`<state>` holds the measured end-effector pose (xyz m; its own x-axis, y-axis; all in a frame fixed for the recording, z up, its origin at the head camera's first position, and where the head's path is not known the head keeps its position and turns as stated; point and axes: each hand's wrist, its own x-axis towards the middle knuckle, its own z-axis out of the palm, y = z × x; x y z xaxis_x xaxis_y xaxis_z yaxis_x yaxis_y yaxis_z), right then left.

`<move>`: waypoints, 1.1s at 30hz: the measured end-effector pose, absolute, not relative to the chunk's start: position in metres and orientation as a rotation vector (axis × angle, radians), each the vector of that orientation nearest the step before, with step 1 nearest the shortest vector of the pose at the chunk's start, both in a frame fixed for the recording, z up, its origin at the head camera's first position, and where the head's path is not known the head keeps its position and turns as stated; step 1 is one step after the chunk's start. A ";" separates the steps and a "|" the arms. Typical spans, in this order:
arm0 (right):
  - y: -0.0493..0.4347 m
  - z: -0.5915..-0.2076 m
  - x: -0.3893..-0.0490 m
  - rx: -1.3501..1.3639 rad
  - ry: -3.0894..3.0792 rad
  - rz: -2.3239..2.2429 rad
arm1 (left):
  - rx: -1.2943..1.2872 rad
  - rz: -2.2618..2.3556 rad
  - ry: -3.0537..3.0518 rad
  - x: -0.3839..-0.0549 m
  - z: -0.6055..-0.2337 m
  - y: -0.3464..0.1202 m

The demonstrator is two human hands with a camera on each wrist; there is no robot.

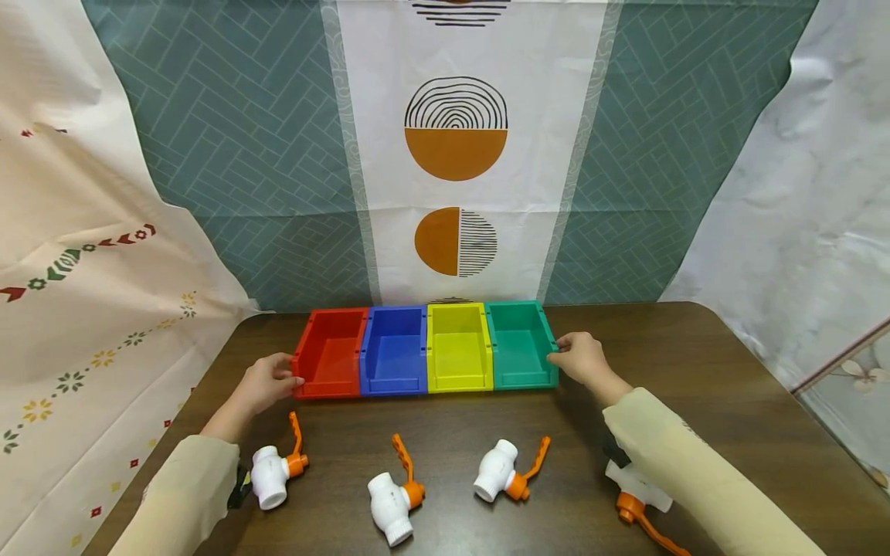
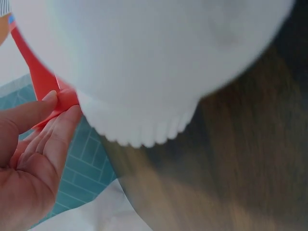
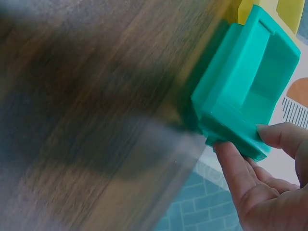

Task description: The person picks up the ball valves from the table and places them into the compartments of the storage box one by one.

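Note:
Four plastic bins stand side by side in a row near the table's back edge: a red bin [image 1: 332, 357], a blue bin [image 1: 395, 351], a yellow bin [image 1: 459, 347] and a green bin [image 1: 521, 346]. At the row's left end, my left hand [image 1: 267, 382] pinches the side wall of the red bin between thumb and fingers, as the left wrist view also shows. My right hand [image 1: 586, 359] grips the green bin's outer wall, thumb at the rim and fingers below in the right wrist view. The bins' insides hold nothing visible.
White ball valves with orange handles lie in front of the bins: a left valve [image 1: 270, 477], two middle valves [image 1: 391, 508] [image 1: 497, 469], and a right valve [image 1: 638, 488] partly under the right sleeve. A patterned cloth [image 1: 264, 154] hangs behind the brown table [image 1: 459, 432].

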<state>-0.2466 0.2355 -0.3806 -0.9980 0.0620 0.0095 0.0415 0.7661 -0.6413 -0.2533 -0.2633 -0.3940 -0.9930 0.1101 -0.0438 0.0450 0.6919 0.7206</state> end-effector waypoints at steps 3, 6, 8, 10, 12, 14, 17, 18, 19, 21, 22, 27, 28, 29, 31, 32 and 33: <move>0.239 -0.380 -0.245 -0.086 -2.927 1.043 | 0.137 1.188 2.801 -0.252 -0.394 -0.261; 0.242 -0.379 -0.241 -0.082 -2.927 1.032 | 0.144 1.176 2.801 -0.251 -0.394 -0.257; 0.244 -0.379 -0.239 -0.083 -2.927 1.031 | 0.157 1.166 2.807 -0.249 -0.393 -0.255; 0.246 -0.378 -0.237 -0.085 -2.931 1.032 | 0.169 1.159 2.816 -0.248 -0.393 -0.253; 0.248 -0.378 -0.236 -0.089 -2.936 1.032 | 0.178 1.158 2.816 -0.246 -0.392 -0.251; 0.249 -0.376 -0.234 -0.089 -2.945 1.026 | 0.179 1.163 2.811 -0.244 -0.392 -0.249; 0.252 -0.375 -0.232 -0.097 -2.960 1.013 | 0.172 1.169 2.796 -0.242 -0.392 -0.246; 0.253 -0.375 -0.231 -0.102 -2.963 1.007 | 0.172 1.169 2.793 -0.242 -0.391 -0.246; 0.253 -0.374 -0.231 -0.103 -2.968 1.003 | 0.174 1.170 2.791 -0.241 -0.392 -0.245; 0.254 -0.374 -0.229 -0.105 -2.974 1.001 | 0.173 1.168 2.794 -0.240 -0.392 -0.245; 0.254 -0.374 -0.229 -0.106 -2.974 0.997 | 0.173 1.168 2.798 -0.240 -0.392 -0.244; 0.256 -0.374 -0.227 -0.101 -2.970 0.984 | 0.179 1.155 2.814 -0.237 -0.393 -0.244; 0.256 -0.374 -0.227 -0.103 -2.969 0.982 | 0.179 1.154 2.815 -0.237 -0.393 -0.244; 0.256 -0.374 -0.226 -0.105 -2.969 0.981 | 0.183 1.150 2.816 -0.237 -0.393 -0.244; 0.257 -0.374 -0.226 -0.105 -2.969 0.979 | 0.185 1.143 2.818 -0.236 -0.393 -0.243; 0.257 -0.374 -0.226 -0.105 -2.970 0.978 | 0.183 1.140 2.820 -0.236 -0.393 -0.243; 0.257 -0.374 -0.226 -0.106 -2.970 0.978 | 0.183 1.137 2.822 -0.236 -0.394 -0.243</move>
<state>-0.2256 0.2570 -0.3743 -0.9976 0.0680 -0.0090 0.0600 0.8023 -0.5939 -0.2357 -0.2429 -0.3935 -0.9884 0.1462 -0.0422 0.0761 0.7150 0.6950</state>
